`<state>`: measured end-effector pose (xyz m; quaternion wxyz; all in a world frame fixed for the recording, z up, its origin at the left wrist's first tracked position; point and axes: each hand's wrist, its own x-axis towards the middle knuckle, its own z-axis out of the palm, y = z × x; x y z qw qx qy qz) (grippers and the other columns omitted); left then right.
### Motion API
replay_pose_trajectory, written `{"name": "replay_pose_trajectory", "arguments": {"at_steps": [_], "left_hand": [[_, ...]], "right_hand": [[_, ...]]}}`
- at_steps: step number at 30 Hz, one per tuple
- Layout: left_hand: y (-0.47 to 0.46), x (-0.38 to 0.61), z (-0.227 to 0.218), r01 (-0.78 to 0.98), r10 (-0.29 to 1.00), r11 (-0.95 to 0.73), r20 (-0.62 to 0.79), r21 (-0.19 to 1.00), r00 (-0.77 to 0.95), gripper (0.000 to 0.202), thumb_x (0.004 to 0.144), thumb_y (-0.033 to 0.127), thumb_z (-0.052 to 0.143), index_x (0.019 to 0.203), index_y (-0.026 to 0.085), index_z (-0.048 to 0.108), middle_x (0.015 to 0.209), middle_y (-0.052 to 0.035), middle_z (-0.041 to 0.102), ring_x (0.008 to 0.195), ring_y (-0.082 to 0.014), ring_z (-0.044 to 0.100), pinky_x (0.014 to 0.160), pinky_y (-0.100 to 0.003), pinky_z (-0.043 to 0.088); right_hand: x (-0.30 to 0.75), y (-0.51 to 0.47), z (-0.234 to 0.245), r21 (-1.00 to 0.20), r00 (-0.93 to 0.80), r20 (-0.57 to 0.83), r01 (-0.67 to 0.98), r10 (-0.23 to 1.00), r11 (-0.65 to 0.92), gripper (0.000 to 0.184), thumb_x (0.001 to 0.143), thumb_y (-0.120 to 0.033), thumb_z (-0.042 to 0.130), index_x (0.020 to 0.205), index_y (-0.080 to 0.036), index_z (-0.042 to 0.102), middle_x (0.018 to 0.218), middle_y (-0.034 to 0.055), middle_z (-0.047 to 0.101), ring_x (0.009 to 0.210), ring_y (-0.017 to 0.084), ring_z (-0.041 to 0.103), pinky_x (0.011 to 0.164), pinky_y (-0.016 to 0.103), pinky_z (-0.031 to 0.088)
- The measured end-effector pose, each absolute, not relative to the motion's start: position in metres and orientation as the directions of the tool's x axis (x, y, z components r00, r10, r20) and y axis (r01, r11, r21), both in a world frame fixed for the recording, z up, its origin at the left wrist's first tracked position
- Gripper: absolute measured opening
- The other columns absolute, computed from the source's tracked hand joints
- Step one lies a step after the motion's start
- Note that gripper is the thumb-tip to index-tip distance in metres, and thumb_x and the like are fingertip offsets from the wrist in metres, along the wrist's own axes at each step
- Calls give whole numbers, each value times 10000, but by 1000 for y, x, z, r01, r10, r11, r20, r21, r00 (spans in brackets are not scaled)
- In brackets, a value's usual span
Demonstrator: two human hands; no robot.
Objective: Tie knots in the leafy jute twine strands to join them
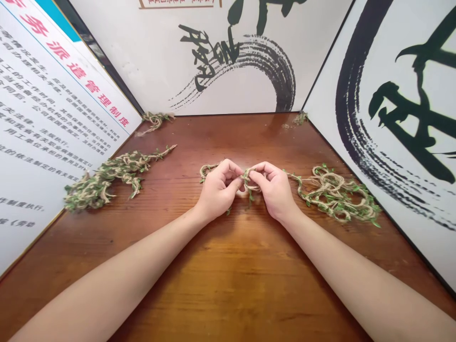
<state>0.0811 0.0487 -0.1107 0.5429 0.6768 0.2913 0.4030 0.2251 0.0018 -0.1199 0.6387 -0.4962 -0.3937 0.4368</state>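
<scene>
Jute-twine leaf garland (245,183) — pinched tight in the fingers of both left hand (217,190) and right hand (271,191), mid-desk (228,285); tangled coil (337,194) lies right, loose length (107,178) left — both unheld.

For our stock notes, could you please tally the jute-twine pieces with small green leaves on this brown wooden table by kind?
Green-leaved jute strand in the left hand and right hand: 1
Large bunches, left and right: 2
Small scraps, left and right: 2
Total: 5
</scene>
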Motion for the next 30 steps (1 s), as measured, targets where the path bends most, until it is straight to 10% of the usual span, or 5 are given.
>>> {"name": "replay_pose_trajectory", "arguments": {"at_steps": [13, 30], "left_hand": [[46, 81, -111, -62, 812, -228, 225, 972, 539, 117, 842, 208, 655, 850, 210, 538, 688, 10, 649, 583, -124, 614, 551, -254, 509], [47, 80, -110, -33, 812, -274, 250, 961, 528, 97, 856, 199, 644, 849, 190, 548, 680, 16, 646, 587, -110, 604, 572, -245, 497]], "right_hand": [[224, 1, -118, -982, 262, 91, -139, 961, 131, 247, 807, -324, 628, 630, -228, 484, 583, -44, 517, 537, 114, 486, 535, 253, 426], [230, 8, -121, -856, 298, -16, -498, 954, 141, 580, 824, -749, 637, 607, -211, 630, 658, 25, 623, 628, 155, 588, 624, 297, 499]]}}
